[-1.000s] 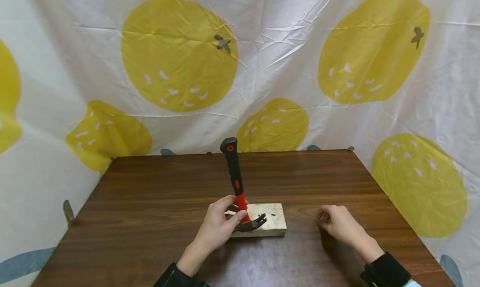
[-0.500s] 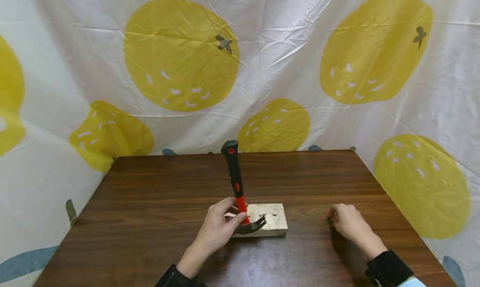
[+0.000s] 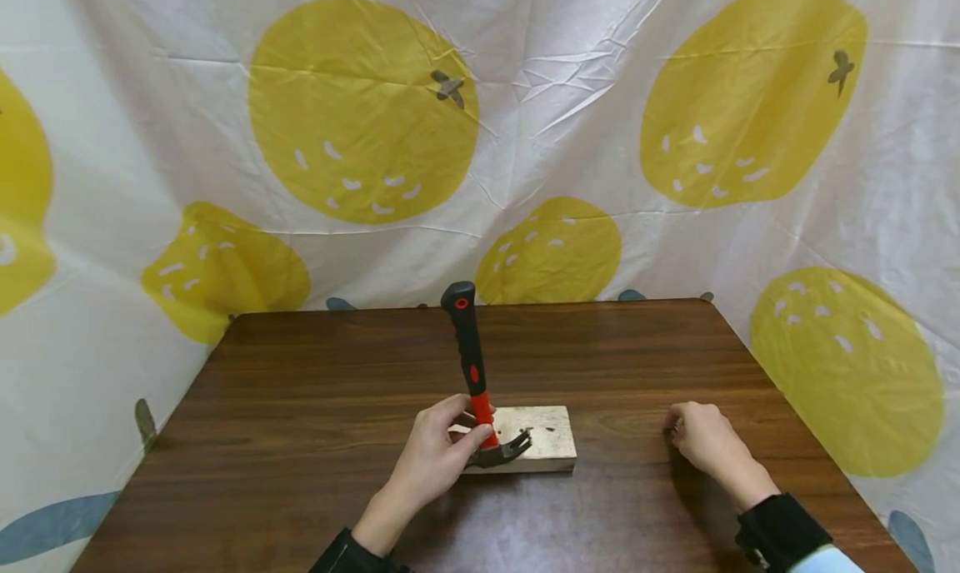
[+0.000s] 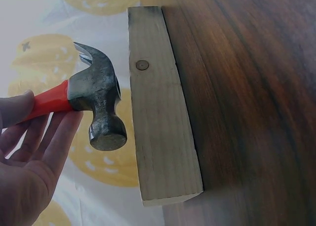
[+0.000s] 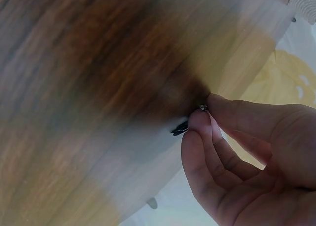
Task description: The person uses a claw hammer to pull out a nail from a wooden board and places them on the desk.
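Observation:
My left hand (image 3: 435, 452) holds a claw hammer (image 4: 96, 90) by the red neck just above its head, thumb on the near side. The hammer's black handle (image 3: 467, 340) points up. Its dark steel head is at the front edge of a pale wooden block (image 3: 551, 444), claw towards the right; whether they touch I cannot tell. Small dark marks or bits show on the block's top near the claw. Right of the block, my right hand (image 3: 708, 441) pinches a small dark metal piece (image 5: 180, 129) between thumb and fingertips, mostly hidden by them.
The block lies on a brown wood-grain table (image 3: 322, 390). Behind and at both sides hangs a white curtain (image 3: 547, 65) printed with yellow fruit. A round knot (image 4: 142, 65) marks the block's front face.
My right hand has moved a little to the right, away from the block. The left hand and hammer have stayed nearly still.

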Tool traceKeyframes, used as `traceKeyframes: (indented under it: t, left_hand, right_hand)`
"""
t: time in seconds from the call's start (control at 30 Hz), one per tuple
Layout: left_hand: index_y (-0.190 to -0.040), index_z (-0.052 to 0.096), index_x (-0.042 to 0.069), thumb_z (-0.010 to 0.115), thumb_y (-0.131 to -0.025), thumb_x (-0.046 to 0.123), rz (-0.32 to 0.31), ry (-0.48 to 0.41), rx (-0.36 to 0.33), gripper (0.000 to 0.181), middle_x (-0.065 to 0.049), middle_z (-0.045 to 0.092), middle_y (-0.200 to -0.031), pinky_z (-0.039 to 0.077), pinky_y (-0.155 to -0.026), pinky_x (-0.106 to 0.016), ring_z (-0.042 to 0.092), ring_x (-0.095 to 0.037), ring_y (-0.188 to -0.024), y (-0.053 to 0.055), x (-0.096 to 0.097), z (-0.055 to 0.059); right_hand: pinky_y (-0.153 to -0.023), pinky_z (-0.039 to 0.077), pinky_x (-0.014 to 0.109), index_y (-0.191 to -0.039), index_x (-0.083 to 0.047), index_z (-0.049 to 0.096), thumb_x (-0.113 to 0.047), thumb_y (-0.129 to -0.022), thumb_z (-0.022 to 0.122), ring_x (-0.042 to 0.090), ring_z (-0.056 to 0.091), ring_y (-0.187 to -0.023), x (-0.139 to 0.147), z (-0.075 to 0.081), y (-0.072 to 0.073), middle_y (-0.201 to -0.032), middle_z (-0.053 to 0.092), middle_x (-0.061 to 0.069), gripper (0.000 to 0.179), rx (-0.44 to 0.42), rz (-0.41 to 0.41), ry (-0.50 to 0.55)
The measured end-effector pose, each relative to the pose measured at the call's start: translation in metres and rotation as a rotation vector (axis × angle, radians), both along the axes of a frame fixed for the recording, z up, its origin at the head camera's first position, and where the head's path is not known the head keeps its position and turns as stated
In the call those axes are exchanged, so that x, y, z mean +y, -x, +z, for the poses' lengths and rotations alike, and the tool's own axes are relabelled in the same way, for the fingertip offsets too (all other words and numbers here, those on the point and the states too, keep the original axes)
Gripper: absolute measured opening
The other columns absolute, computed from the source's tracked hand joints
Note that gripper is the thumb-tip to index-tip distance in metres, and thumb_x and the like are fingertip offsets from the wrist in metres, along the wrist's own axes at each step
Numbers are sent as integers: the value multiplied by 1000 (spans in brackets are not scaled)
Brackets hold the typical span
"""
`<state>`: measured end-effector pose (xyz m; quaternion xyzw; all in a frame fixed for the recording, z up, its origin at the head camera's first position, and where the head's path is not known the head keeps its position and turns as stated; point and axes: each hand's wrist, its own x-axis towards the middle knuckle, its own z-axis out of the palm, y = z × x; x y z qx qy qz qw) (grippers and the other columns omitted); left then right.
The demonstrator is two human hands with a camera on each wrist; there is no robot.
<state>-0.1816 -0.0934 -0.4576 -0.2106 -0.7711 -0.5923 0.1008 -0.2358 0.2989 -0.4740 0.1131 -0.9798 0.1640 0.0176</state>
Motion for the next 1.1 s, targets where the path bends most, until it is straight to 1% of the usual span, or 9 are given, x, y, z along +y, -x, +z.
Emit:
traceKeyframes:
  t: [0.13, 0.33, 0.43, 0.53, 0.67, 0.77, 0.9, 1.03, 1.1]
  left_hand:
    - [-104, 71, 6, 75, -92, -1, 4, 8, -4, 15, -7, 70, -98, 61, -72, -29, 71, -25, -89, -1, 0, 1]
    - [-104, 71, 6, 75, -92, -1, 5, 17, -7, 15, -7, 70, -99, 61, -72, -28, 71, -25, -88, -1, 0, 1]
    - [-104, 71, 4, 75, -91, -3, 6, 15, -6, 15, -7, 70, -98, 61, -72, -29, 71, -25, -88, -1, 0, 1]
    - [-104, 71, 2, 75, -91, -4, 9, 19, -1, 15, -7, 70, -97, 61, -71, -29, 71, -24, -87, -1, 1, 0]
    - [-104, 71, 3, 75, -91, -3, 12, 25, 11, 15, -7, 70, -96, 61, -70, -29, 71, -24, -87, -1, 2, 1]
    - [-105, 72, 4, 75, -91, -2, 5, 19, 17, 15, -7, 70, -97, 62, -71, -31, 71, -25, -87, 0, 3, 2]
    - [-105, 72, 4, 76, -91, -3, -6, 12, 31, 16, -7, 71, -97, 62, -72, -35, 72, -26, -88, 1, 5, 2]
    - [-105, 71, 4, 76, -90, -2, -16, 20, 81, 17, -6, 70, -98, 62, -71, -35, 72, -26, -89, 1, 7, 0]
    - [-105, 71, 3, 77, -90, -3, -28, 21, 105, 17, -6, 69, -99, 62, -70, -34, 72, -27, -90, 2, 8, -1]
  right_hand:
    - [-60, 52, 45, -86, -5, 71, 9, -77, 71, 24, 62, -69, 2, -1, 1, -77, 66, 5, 16, -1, -7, 7]
    - [-59, 51, 43, -87, -4, 70, 9, -79, 73, 24, 62, -69, 3, -2, 1, -77, 65, 4, 16, -19, -8, 17]
    - [-60, 52, 43, -88, -4, 70, 8, -80, 74, 23, 62, -70, 4, -3, 1, -77, 65, 4, 15, -20, -6, 23]
    - [-59, 51, 42, -88, -4, 70, 7, -81, 75, 22, 61, -69, 4, -3, -1, -77, 64, 4, 14, -12, -5, 32]
    - [-56, 49, 40, -88, -5, 70, 6, -82, 76, 19, 57, -65, 1, -1, -3, -74, 60, 2, 13, 5, -5, 43]
    - [-56, 48, 40, -89, -3, 70, 4, -83, 77, 18, 56, -64, -3, 0, -4, -73, 59, 1, 11, 43, -4, 52]
    - [-57, 49, 39, -90, -2, 71, 2, -84, 75, 17, 58, -66, -12, 2, -7, -74, 62, -1, 9, 114, 15, 72]
    - [-56, 48, 35, -87, -7, 71, 1, -85, 76, 13, 55, -65, -29, 3, -13, -74, 60, -3, 9, 215, 56, 103]
    - [-58, 49, 34, -86, -9, 71, 1, -85, 77, 13, 57, -67, -40, 2, -17, -76, 60, -3, 12, 273, 82, 129]
